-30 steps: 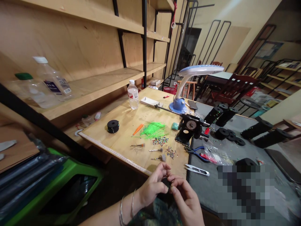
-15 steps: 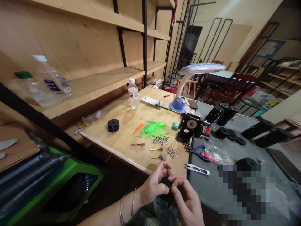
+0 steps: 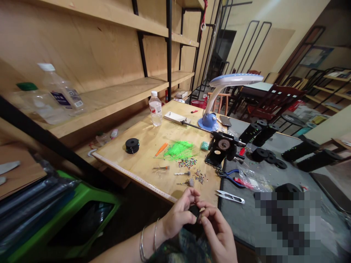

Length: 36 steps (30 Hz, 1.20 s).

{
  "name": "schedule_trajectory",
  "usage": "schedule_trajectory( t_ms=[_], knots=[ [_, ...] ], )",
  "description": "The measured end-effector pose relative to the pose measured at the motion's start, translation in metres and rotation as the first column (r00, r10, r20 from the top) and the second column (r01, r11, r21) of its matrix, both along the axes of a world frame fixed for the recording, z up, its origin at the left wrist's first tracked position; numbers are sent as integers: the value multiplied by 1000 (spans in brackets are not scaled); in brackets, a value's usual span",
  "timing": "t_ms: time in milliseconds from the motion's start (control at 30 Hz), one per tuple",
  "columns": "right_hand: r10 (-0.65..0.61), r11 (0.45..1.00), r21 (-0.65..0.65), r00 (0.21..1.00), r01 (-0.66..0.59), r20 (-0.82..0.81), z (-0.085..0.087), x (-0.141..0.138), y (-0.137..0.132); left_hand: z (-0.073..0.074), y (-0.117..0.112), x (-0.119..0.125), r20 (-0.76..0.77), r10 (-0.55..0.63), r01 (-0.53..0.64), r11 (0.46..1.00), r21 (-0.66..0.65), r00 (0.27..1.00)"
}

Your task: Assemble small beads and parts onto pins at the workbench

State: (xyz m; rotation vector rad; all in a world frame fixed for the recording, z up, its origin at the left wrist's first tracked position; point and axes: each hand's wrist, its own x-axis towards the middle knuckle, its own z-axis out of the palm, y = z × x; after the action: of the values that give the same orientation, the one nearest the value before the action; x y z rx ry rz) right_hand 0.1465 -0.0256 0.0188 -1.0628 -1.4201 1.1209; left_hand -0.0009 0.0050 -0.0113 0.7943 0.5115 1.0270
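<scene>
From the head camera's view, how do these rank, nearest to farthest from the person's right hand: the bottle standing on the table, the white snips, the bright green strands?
Measured from the right hand:
1. White snips: just ahead, slightly right.
2. Bright green strands: farther ahead, to the left.
3. Standing bottle: beyond the strands, farther left.

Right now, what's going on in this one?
A person is working with both hands in front of a wooden table. The left hand holds a small black piece, and the right hand has its fingers at the edge; exactly what they pinch is too small to tell. Beyond lie bright green strands and mixed beads, with white snips to the right.
</scene>
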Motion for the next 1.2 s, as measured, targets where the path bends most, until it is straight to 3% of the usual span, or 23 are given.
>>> schedule_trajectory(
  t_ms=[433,1200],
  knots=[
    [8,1000,12,1000,-8,14,2,-3,0,3,0,-2,-99,1,0,1000,3,995],
    [20,995,94,995,-29,99,6,-3,1,8,-2,-2,-107,14,-8,998,55,994]
  ],
)
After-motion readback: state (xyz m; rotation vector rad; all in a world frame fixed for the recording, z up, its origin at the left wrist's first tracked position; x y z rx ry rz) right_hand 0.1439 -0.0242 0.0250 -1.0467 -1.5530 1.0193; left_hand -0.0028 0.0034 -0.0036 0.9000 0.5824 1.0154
